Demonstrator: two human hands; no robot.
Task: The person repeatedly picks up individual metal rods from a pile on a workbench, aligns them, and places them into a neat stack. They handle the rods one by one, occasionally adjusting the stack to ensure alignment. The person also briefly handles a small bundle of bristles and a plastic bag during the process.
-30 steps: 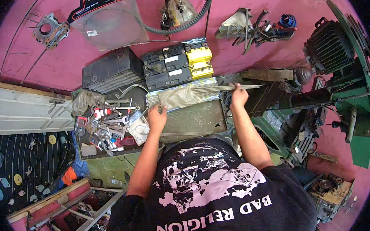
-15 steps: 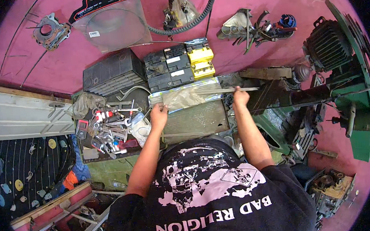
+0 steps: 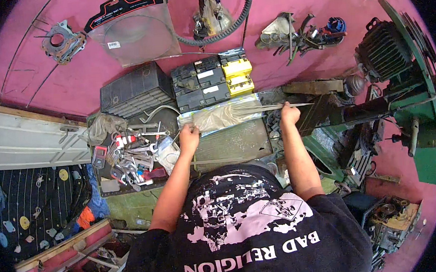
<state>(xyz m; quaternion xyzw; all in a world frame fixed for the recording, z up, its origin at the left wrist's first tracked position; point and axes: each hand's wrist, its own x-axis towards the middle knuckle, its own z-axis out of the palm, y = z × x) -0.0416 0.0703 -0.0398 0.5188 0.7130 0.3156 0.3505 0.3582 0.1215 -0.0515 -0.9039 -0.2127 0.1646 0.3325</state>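
A bundle of long thin metal rods [image 3: 271, 107], looking like welding rods, lies across the bench in front of me. Wrinkled clear plastic [image 3: 217, 118] covers its left and middle part, over a pale blue patterned wrapper [image 3: 248, 100]. My right hand [image 3: 290, 115] is closed round the bare right stretch of the rods, whose tips stick out past it to the right. At the left end of the bundle, my left hand [image 3: 189, 136] is closed with bent fingers on the rods and wrapper; its fingertips are partly hidden. Beneath lies a flat greenish board [image 3: 233, 144].
Wrenches and other hand tools [image 3: 141, 154] are heaped left of my left arm. Black and yellow batteries [image 3: 211, 81] and a dark ribbed case [image 3: 136, 91] stand behind. A green drill-press-like machine [image 3: 414, 117] rises at right. A few thin rods [image 3: 219, 160] lie near me.
Both hands have shifted slightly right in the picture, the right one slightly lower. The rods past my right hand now bunch to a narrower tip. The view itself has moved a little.
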